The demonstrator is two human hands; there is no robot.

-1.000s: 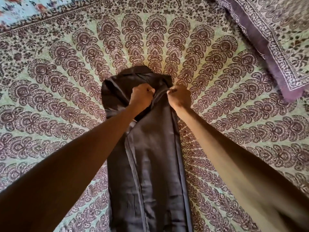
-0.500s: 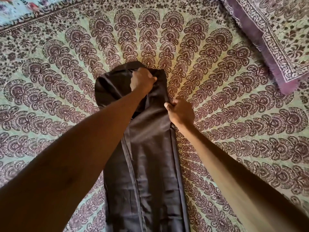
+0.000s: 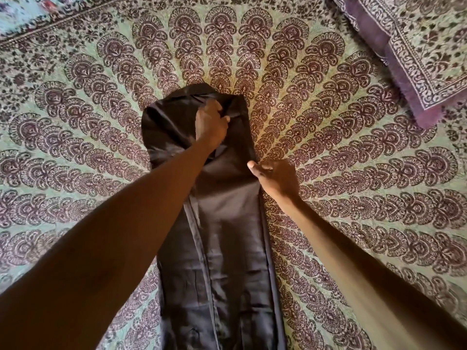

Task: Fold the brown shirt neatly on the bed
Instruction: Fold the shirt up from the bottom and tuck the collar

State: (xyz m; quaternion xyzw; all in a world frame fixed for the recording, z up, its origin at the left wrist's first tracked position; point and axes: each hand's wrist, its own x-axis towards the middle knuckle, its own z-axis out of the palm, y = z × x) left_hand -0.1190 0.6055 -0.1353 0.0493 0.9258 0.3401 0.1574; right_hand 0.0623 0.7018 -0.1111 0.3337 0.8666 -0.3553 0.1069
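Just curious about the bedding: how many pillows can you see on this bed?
1. A single pillow with a purple border lies at the upper right corner, apart from the brown shirt. Others may lie outside the view.

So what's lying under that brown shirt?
Under the brown shirt only the patterned bedspread shows, spreading out on every side. Anything directly beneath the cloth is covered and cannot be seen.

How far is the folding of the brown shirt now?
Done: the shirt lies as a long narrow strip on the bed cover. In hand: the left hand grips the collar end; the right hand rests at its right edge. Left: folding the strip across its length.
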